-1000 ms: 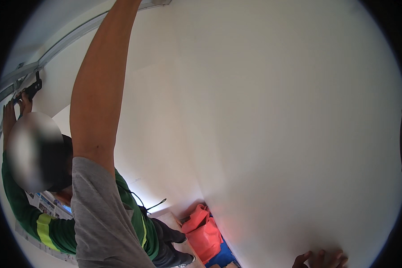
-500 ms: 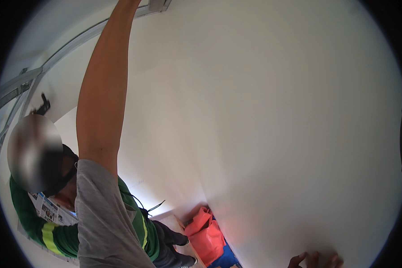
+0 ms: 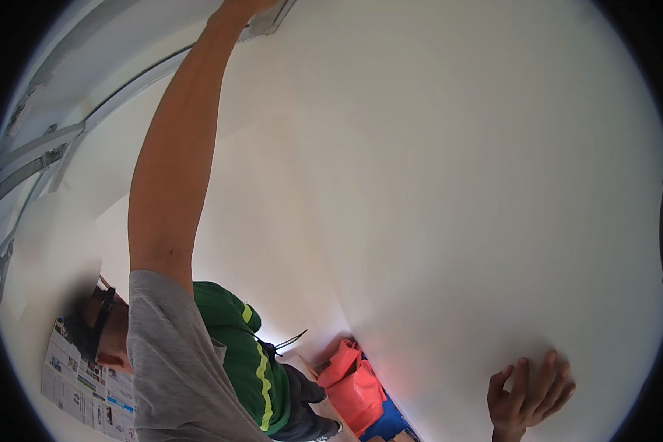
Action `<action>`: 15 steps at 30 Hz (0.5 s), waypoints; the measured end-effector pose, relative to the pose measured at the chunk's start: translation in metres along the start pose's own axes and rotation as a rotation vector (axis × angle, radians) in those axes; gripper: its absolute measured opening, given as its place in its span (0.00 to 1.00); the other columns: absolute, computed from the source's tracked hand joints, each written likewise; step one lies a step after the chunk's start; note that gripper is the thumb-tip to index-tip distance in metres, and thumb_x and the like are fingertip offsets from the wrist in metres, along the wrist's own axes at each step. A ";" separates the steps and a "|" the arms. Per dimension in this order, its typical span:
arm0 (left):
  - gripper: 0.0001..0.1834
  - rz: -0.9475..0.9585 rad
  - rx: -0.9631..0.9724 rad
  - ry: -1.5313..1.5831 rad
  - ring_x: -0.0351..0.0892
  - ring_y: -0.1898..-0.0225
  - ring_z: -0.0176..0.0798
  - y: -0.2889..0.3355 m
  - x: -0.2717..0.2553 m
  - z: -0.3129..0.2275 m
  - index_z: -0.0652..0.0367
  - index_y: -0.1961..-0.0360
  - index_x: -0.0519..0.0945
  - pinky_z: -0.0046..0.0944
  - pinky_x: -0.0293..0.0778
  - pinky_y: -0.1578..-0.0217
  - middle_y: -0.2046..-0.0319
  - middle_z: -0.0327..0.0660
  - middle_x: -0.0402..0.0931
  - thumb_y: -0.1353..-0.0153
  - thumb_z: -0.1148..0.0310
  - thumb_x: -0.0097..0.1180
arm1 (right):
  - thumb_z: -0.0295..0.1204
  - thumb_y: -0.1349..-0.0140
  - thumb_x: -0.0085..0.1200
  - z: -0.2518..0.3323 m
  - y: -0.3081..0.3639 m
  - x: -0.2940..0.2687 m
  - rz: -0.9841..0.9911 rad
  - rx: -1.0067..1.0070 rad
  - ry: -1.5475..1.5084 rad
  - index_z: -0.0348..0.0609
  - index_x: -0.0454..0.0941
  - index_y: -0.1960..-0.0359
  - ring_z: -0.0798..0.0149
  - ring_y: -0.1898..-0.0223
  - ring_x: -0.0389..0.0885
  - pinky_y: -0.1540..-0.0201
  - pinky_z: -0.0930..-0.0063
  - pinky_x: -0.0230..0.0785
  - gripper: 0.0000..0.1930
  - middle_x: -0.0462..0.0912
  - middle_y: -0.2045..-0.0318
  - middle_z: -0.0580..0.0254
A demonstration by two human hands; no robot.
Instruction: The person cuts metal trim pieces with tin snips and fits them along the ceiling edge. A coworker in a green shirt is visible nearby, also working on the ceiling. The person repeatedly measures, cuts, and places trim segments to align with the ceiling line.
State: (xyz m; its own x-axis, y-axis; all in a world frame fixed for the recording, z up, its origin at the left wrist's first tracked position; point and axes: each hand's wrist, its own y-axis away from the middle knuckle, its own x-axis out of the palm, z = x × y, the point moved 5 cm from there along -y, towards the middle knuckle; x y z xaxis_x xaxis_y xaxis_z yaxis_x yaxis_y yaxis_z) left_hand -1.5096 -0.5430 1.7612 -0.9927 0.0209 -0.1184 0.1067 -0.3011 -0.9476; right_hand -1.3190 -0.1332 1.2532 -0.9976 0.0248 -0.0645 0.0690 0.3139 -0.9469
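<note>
My left arm, in a grey sleeve, stretches up across the view. At its end my left hand (image 3: 252, 4) is cut off by the top edge, close beside a grey metal channel (image 3: 274, 18); its fingers are out of sight, so any grip cannot be made out. Low on the right, my right hand (image 3: 530, 395) rests against the broad off-white wall panel (image 3: 449, 191). Its fingers are apart and bent a little, with the tips at the panel's surface and nothing held.
A co-worker in a green top (image 3: 232, 353) with yellow bands stands at my left, partly behind my sleeve. Beyond are a printed newspaper sheet (image 3: 81, 383) and metal ceiling rails (image 3: 40, 158). Below lie a coral-red bag or cloth (image 3: 353, 387) and something blue (image 3: 388, 421).
My right hand has come further up into view on the panel. More of my left wrist shows at the top. The co-worker's head has lowered, and the dark object near it is gone from sight.
</note>
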 end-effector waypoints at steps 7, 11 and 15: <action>0.33 -0.120 0.164 -0.190 0.82 0.48 0.66 -0.008 -0.004 0.030 0.75 0.50 0.81 0.51 0.79 0.46 0.53 0.67 0.83 0.49 0.59 0.76 | 0.31 0.30 0.52 0.009 -0.015 -0.008 0.007 0.001 -0.003 0.48 0.80 0.55 0.41 0.31 0.73 0.23 0.41 0.55 0.07 0.80 0.37 0.48; 0.28 0.029 -0.060 -0.111 0.83 0.51 0.64 0.002 -0.008 0.031 0.73 0.53 0.83 0.52 0.79 0.48 0.55 0.65 0.84 0.51 0.63 0.76 | 0.31 0.36 0.55 0.011 -0.018 -0.010 0.010 0.036 0.008 0.51 0.83 0.57 0.43 0.33 0.75 0.24 0.38 0.54 0.08 0.84 0.40 0.56; 0.38 0.233 -0.148 -0.091 0.79 0.40 0.59 0.005 -0.009 0.025 0.69 0.40 0.79 0.48 0.76 0.40 0.43 0.63 0.80 0.48 0.56 0.74 | 0.30 0.34 0.54 0.006 -0.006 -0.004 -0.024 0.022 -0.007 0.50 0.82 0.58 0.42 0.33 0.75 0.24 0.38 0.56 0.07 0.84 0.41 0.54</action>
State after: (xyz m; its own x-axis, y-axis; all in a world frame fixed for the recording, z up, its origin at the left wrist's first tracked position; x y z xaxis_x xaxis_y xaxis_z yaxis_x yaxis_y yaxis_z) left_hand -1.5015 -0.5683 1.7652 -0.9408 -0.1202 -0.3169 0.3325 -0.1457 -0.9318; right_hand -1.3150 -0.1411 1.2570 -0.9990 0.0104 -0.0435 0.0447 0.2934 -0.9550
